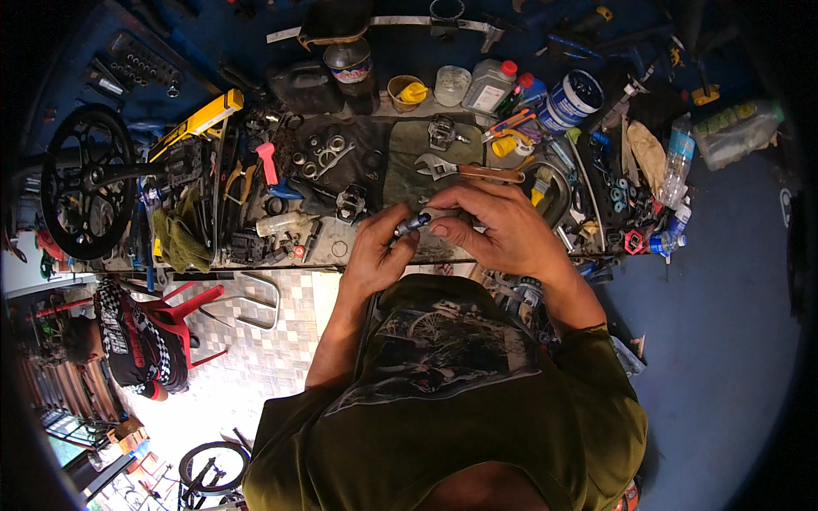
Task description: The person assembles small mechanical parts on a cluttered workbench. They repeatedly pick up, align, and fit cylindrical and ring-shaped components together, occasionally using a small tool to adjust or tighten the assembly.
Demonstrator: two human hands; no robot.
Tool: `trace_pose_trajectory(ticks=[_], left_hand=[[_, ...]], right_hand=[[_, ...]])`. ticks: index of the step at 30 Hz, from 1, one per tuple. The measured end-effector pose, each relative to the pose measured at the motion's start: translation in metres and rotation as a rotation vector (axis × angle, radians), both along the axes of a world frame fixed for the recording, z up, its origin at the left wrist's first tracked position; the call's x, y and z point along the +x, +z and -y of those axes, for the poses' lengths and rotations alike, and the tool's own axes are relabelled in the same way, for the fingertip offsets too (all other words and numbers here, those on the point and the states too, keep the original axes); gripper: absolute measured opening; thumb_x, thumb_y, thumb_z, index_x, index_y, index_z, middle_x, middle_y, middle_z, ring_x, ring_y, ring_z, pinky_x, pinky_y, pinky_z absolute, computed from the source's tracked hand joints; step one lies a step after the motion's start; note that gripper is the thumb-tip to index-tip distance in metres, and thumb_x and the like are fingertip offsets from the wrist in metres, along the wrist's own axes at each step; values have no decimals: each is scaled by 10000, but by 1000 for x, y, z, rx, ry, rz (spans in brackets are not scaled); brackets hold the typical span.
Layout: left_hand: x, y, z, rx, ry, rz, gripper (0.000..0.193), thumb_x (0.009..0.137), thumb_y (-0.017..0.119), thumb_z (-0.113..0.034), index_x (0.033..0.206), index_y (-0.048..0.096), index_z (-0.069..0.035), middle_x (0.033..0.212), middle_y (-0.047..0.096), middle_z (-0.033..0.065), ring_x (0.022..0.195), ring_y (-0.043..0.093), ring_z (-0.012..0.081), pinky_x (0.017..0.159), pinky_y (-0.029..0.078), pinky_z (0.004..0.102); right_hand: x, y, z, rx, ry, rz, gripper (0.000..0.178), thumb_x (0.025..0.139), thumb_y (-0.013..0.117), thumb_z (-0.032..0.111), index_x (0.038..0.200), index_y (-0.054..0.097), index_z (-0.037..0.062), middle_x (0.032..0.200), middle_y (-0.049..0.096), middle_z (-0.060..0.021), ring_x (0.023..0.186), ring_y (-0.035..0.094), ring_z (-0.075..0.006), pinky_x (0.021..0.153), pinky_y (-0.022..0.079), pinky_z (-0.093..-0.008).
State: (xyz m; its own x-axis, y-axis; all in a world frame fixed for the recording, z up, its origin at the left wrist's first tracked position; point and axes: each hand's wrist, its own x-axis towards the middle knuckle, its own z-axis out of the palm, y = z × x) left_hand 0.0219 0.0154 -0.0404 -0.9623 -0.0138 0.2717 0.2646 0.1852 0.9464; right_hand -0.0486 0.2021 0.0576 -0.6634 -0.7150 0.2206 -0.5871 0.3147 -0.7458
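Observation:
Over the front edge of the bench, my left hand (379,249) is closed around a small cylindrical metal part (411,225) with a dark blue end. My right hand (503,226) meets it from the other side, thumb and forefinger curled together at the blue end; whether they grip something of their own is hidden. Just beyond the hands lies an adjustable wrench (439,167) on a green cloth (409,140). One bicycle pedal (443,132) rests further back on that cloth, and another pedal (350,205) sits left of my left hand. A combination wrench (335,159) lies among metal rings.
A crankset with chainring (89,180) stands at the far left, near a yellow level (198,124). Bottles, a white-and-blue tub (573,100) and loose tools crowd the back and right. Behind at left, a person (136,332) sits by a red chair (183,317).

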Motion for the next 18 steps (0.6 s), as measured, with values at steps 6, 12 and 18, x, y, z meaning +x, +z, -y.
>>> trace_pose_trajectory(ticks=[6,12,18], left_hand=[[1,5,-3,-12,2,-5,126,743,548,-35,841,497,26,691,477,168,597,436,294,565,383,363],[5,-3,-6,29,-53,41,152,741,533,-31,877,506,32,706,484,173,623,458,309,588,397,368],[6,4,-9,-31,-15,7,155,752,526,-41,888,510,32,711,500,176,624,479,311,594,407,372]], right_hand=[[1,-2,1,6,0,-85,247,825,725,228,958,644,36,811,624,-100,715,613,-290,615,470,-362],[-3,3,-1,22,97,-183,265,802,743,238,926,636,30,823,621,-99,684,609,-302,590,471,-362],[4,4,-1,54,45,-97,278,802,742,225,945,619,19,856,618,-115,705,612,-328,605,481,-372]])
